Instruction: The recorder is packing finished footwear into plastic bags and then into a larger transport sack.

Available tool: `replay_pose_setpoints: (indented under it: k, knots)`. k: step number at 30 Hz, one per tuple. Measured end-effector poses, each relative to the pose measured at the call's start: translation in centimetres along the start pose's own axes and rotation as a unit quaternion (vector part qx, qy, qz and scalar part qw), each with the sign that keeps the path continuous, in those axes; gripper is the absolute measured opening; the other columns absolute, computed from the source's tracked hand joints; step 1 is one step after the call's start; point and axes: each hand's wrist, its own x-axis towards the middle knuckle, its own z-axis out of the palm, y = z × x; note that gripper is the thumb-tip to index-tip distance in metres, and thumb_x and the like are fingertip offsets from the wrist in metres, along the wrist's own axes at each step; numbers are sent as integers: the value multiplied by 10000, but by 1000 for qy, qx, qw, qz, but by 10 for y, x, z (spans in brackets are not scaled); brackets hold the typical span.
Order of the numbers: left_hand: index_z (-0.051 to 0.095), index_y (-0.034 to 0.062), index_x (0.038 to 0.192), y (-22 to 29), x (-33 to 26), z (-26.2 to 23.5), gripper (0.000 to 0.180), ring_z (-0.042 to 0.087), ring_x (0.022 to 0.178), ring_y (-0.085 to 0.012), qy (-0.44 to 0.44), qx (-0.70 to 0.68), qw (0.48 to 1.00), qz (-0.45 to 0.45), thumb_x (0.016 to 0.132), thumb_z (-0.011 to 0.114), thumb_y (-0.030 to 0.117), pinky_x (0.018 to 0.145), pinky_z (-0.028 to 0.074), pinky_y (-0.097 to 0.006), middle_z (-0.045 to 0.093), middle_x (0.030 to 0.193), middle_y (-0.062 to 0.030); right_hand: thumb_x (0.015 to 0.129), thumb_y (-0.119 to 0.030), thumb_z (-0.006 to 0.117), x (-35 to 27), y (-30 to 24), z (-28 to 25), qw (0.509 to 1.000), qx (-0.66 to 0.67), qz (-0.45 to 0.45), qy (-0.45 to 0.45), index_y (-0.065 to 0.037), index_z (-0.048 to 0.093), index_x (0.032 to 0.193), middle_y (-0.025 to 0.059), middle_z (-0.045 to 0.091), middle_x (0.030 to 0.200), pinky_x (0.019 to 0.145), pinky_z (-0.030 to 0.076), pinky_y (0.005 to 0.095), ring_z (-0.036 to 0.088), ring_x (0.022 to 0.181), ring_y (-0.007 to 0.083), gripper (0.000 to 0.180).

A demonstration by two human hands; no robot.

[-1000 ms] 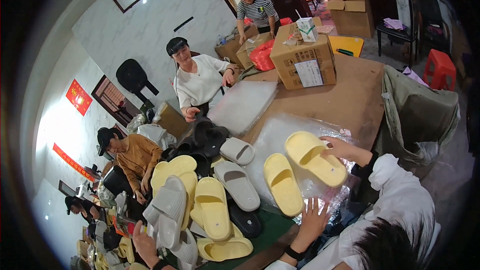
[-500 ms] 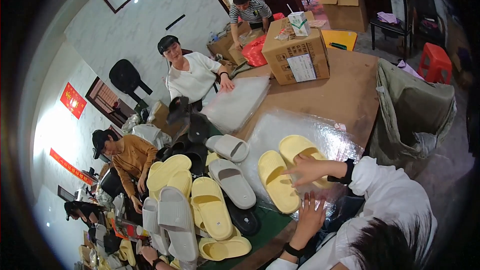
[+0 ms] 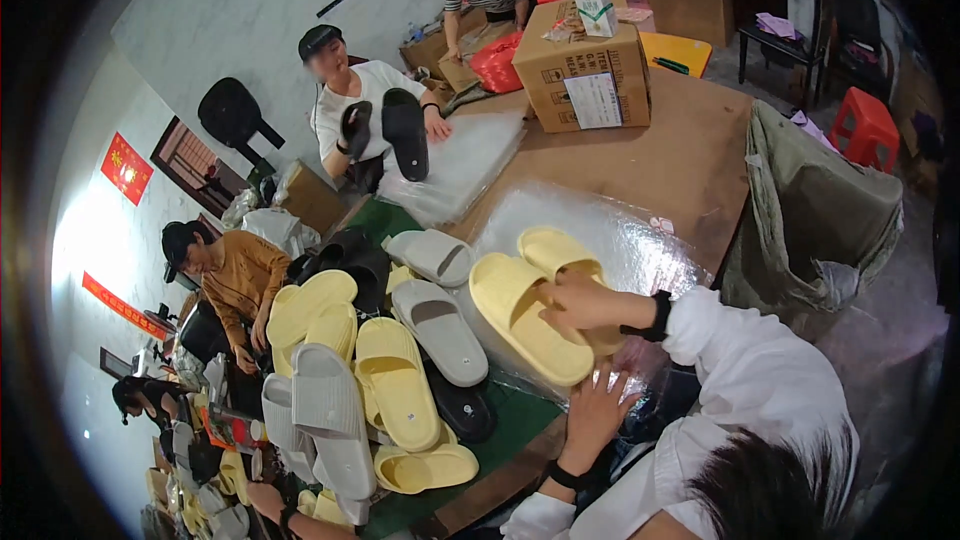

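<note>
My right hand [image 3: 585, 305] grips a pair of pale yellow slippers [image 3: 520, 315]. They lie side by side on a stack of clear plastic bags [image 3: 620, 225] on the brown table [image 3: 680, 155]. My left hand [image 3: 592, 412] rests flat just below them on the near edge of the plastic, fingers spread and holding nothing. Both my sleeves are white, and each wrist has a black band.
Loose grey slippers [image 3: 440, 330], yellow slippers [image 3: 395, 380] and black ones cover the green mat to the left. Across the table a person lifts two black slippers [image 3: 405, 130]. A cardboard box [image 3: 585, 75] stands at the far end, a grey sack [image 3: 820, 210] hangs on the right. Other people work at the left.
My right hand has brought the two yellow slippers together on the plastic. My left hand stayed by the bag's near edge. The person opposite has raised two black slippers.
</note>
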Motion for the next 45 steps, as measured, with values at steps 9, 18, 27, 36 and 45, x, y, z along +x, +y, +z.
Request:
replay_pose_setpoints:
  k: [9, 18, 27, 36, 45]
  knots:
    - [641, 76, 1051, -2, -2, -7, 403, 506, 1050, -325, 150, 68, 986, -27, 746, 679, 338, 871, 394, -496, 587, 1072, -130, 884, -63, 576, -131, 52, -71, 908, 360, -127, -173, 4, 449, 1315, 125, 397, 1388, 1061, 287, 340, 347, 1285, 207, 454]
    - [608, 123, 1151, 3, 13, -12, 395, 469, 1043, -340, 112, 46, 987, -102, 793, 573, 286, 787, 369, -429, 518, 1229, -165, 864, 5, 561, -180, 75, -70, 844, 353, -208, -346, 73, 371, 1337, 142, 376, 1392, 1064, 240, 341, 285, 1303, 225, 514]
    - [589, 38, 1122, -9, 17, -14, 492, 494, 945, -306, 150, -11, 985, -88, 750, 631, 358, 773, 352, -403, 563, 1034, -139, 890, -4, 538, -181, 75, -51, 739, 508, -120, -425, 76, 426, 1283, 116, 469, 1307, 991, 354, 303, 404, 1189, 162, 417]
    - [659, 76, 941, -3, 12, -17, 457, 506, 986, -309, 94, -57, 991, -76, 640, 731, 411, 785, 377, -404, 566, 1040, -114, 907, -104, 586, -190, 83, -45, 823, 364, -168, -404, 47, 469, 1270, 114, 494, 1271, 975, 351, 302, 414, 1165, 170, 410]
    - [649, 46, 904, -13, 20, -26, 287, 608, 754, -340, 154, -169, 972, -50, 729, 703, 266, 644, 481, -406, 643, 799, -149, 900, -99, 580, -189, 84, -45, 827, 344, -186, -404, 36, 424, 1308, 86, 490, 1274, 935, 389, 274, 429, 1143, 157, 457]
